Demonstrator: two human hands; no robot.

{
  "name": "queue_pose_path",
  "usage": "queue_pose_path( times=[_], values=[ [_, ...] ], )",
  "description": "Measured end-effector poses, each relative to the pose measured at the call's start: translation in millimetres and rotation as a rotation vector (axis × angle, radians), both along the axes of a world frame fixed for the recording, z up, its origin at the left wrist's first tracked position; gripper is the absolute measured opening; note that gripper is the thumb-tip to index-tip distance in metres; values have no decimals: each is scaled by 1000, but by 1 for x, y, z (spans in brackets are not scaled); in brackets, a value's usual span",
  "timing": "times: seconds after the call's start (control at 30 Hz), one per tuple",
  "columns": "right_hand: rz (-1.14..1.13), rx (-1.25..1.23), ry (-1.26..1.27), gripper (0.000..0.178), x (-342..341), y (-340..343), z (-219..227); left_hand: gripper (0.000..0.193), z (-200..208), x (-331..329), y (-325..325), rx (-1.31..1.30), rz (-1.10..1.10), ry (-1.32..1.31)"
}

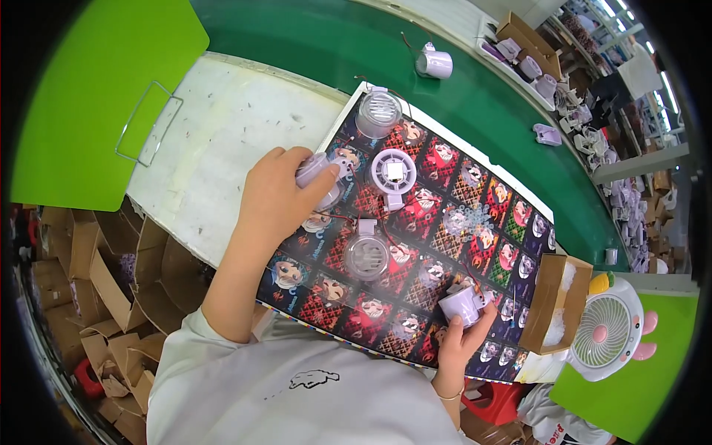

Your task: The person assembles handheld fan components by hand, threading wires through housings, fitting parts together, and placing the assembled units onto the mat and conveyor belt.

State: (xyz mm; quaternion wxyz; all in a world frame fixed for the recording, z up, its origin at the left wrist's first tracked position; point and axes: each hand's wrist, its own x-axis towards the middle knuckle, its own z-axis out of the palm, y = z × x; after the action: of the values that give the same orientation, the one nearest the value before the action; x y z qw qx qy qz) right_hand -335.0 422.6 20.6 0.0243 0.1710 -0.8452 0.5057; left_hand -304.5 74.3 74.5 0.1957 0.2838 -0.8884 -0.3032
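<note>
At least six lilac housings, one fan

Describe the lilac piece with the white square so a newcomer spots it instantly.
Find the dark mat printed with cartoon figures, beside the green belt. On its upper half, just right of the left hand, lies a round, spoked lilac piece. A white square at its centre sets it apart from the clear-faced pieces above and below it.

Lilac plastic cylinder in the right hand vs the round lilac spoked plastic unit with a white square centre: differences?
The lilac cylinder is gripped in the right hand; the spoked unit lies unheld on the dark printed mat.
The lilac cylinder shows mostly its smooth side; the spoked unit shows its round face.
Shared: lilac colour.
</note>
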Motion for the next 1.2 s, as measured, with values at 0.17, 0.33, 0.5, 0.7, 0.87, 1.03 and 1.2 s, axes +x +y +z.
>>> queue_pose_path(
  times=[0.17, 0.33, 0.5, 0.7, 0.87, 1.03, 1.2],
  values=[
    [4, -15, -30, 58, 1, 2, -1, 42, -1, 2, -1, 34, 33, 1],
    [-5, -23, -36, 58, 1, 3, -2, 43, 6, 1, 3, 25, 56, -87],
    [-12, -33, -39, 58, 1, 3, -3, 53, 6, 2, -1, -426, -173, -112],
    [-26, -25, -5, 57, 0, 4, -7, 61, 12, -55, -23, -627, -353, 15],
    [-38, -36, -7, 56, -1, 3, -6, 62, 5, -110, -31, -219, -340, -257],
    [-28, 4, 18, 55, -1, 1, -2, 61, -14, -118, -34, -83, -363, 78],
    [-29, -7, 36, 56, 0, 0, -4, 63, 0, -93, -24, 404, -500, 420]
  ],
)
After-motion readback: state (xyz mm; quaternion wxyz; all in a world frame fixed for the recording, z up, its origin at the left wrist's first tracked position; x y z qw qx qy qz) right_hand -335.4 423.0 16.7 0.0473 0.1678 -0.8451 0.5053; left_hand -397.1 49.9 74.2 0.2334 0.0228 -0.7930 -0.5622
